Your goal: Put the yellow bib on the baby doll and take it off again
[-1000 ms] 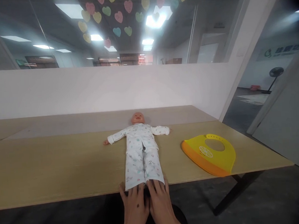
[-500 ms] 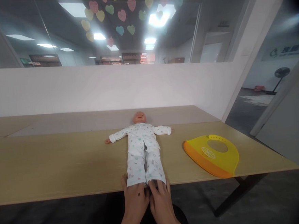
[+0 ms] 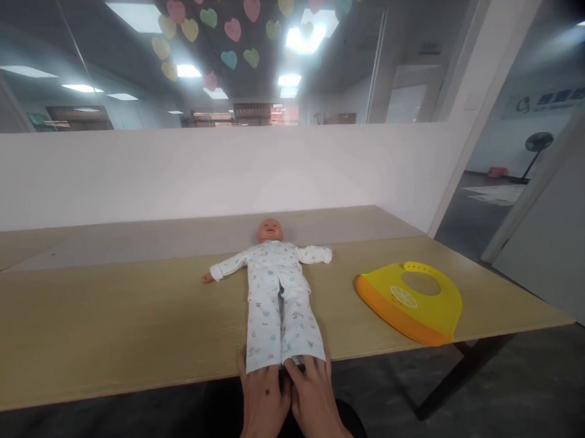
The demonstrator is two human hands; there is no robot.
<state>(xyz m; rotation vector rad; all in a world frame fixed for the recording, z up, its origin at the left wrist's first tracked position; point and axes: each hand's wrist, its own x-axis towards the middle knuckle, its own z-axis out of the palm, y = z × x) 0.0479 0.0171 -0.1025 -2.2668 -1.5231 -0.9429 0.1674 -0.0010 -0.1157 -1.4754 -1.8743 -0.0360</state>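
Both as before: left hand (image 3: 264,400) and right hand (image 3: 314,397) at hems of doll (image 3: 277,283), fingers apart

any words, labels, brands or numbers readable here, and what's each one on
No text here can be read for certain.
wall sign past the doorway: a green logo and pale characters, too blurred to read.
yellow bib: only a lemon-slice picture, no words.
doll's pyjamas: small coloured prints, no legible text.
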